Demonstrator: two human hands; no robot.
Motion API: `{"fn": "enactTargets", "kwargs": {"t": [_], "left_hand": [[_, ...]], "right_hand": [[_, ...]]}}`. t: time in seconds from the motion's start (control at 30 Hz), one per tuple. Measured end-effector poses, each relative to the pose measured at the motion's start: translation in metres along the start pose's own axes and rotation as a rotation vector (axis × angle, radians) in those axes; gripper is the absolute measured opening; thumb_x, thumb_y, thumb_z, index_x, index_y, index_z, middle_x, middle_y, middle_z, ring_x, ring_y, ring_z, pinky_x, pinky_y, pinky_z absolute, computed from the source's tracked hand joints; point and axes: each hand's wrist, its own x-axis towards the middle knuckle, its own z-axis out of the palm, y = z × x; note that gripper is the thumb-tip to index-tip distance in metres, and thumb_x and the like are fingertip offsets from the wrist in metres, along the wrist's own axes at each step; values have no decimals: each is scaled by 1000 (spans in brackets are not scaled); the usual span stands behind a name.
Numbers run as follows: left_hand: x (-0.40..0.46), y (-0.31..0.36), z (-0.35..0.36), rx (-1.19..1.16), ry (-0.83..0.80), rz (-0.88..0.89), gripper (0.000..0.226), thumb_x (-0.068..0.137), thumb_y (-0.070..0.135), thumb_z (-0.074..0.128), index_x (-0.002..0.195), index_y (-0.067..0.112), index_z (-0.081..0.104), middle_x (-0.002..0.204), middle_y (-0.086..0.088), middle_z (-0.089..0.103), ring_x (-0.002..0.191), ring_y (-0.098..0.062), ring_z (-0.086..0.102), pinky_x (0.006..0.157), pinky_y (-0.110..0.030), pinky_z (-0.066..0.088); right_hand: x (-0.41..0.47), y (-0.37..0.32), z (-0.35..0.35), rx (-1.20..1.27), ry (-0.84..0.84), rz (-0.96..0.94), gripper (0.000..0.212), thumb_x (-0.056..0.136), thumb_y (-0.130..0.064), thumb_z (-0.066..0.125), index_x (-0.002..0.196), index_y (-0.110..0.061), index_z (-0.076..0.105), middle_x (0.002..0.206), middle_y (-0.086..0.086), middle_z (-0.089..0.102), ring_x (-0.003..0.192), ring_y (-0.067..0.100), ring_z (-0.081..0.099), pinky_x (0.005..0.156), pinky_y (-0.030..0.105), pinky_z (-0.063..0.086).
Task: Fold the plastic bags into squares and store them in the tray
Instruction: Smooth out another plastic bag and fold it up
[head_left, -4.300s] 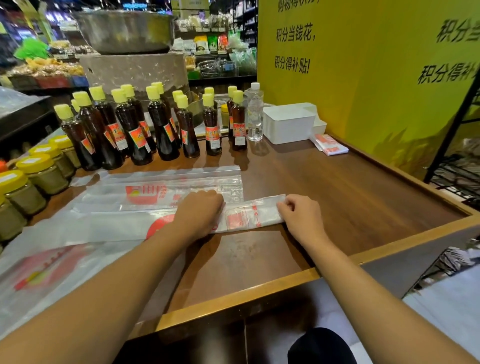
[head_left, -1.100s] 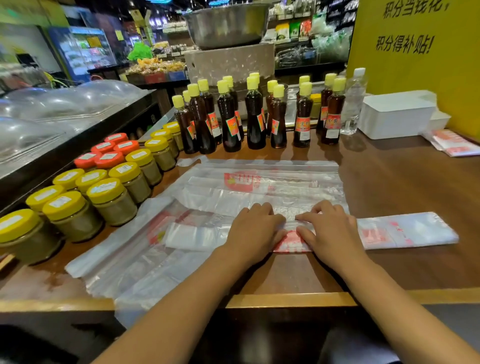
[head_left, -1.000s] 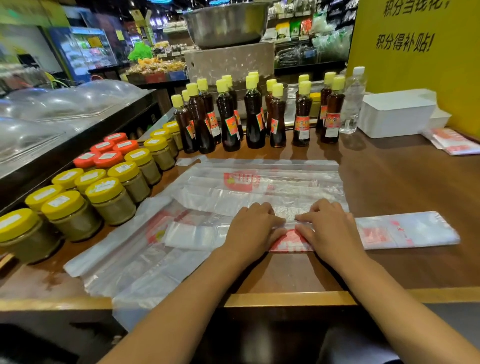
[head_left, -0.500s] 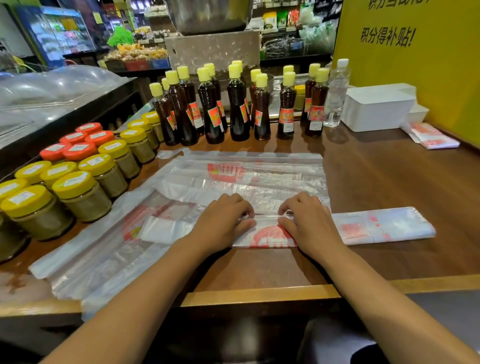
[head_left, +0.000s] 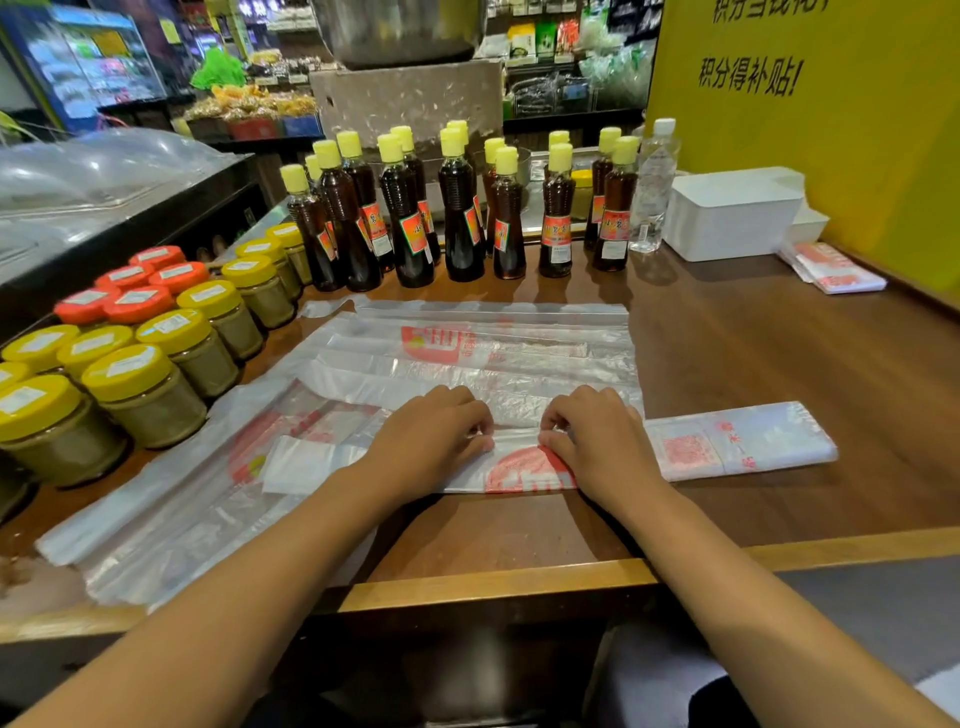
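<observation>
The bench (head_left: 753, 395) fills the middle of the frame, with spare plastic bags (head_left: 467, 353) spread flat across its centre. Nearer the lower edge lies the folded bag strip (head_left: 737, 441), running left to right. The white tray (head_left: 727, 218) stands at upper right, well apart. The left hand (head_left: 431, 441) and right hand (head_left: 597, 441) both pinch the strip's upper edge with curled fingers. The lengthwise fold appears in hand; next, presumably, fold the strip end over end into a square.
</observation>
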Motion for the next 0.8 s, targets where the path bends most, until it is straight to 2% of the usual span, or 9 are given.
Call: {"fn": "enactTargets", "kwargs": {"t": [0.13, 0.27, 0.4, 0.6, 0.7, 0.8], "left_hand": [[4, 2, 0, -16, -12, -55, 12, 100, 36, 59, 102, 24, 62, 107, 5, 61, 92, -14, 50, 83, -33, 49], [9, 2, -4, -51, -72, -70, 5, 102, 28, 55, 97, 27, 55, 105, 1, 66, 88, -17, 55, 78, -32, 49], [8, 2, -1, 62, -35, -35, 3, 103, 28, 51, 105, 27, 53, 101, 0, 69, 81, -19, 61, 77, -38, 56], [11, 1, -2, 165, 0, -4, 13, 105, 32, 49, 117, 28, 53, 103, -1, 70, 84, -21, 62, 77, -28, 48], [11, 0, 1, 69, -9, -63, 13, 103, 33, 52, 114, 29, 59, 108, 2, 68, 92, -19, 61, 83, -34, 51], [8, -3, 7, -45, 39, -127, 13, 103, 37, 53, 103, 28, 62, 101, 7, 65, 92, -17, 60, 84, -38, 48]], "right_hand": [[4, 3, 0, 85, -32, 20, 7, 95, -33, 66, 94, -26, 69, 101, -8, 63, 101, 18, 50, 81, 34, 35], [13, 8, -4, 126, -106, 18, 7, 92, -31, 69, 87, -28, 65, 90, -12, 61, 97, 18, 54, 89, 43, 45], [9, 7, 1, 55, -22, -66, 7, 97, -29, 63, 91, -26, 61, 93, -8, 64, 93, 16, 53, 87, 43, 48], [10, 6, 0, -8, -7, -103, 6, 99, -32, 60, 98, -27, 62, 101, -6, 66, 94, 16, 56, 87, 38, 47], [12, 11, 1, 56, -45, -62, 12, 99, -32, 60, 100, -24, 69, 102, -5, 65, 96, 16, 58, 88, 39, 49], [15, 15, 3, 139, -56, 1, 14, 98, -31, 62, 98, -23, 73, 101, -4, 62, 94, 16, 57, 87, 38, 50]]}}
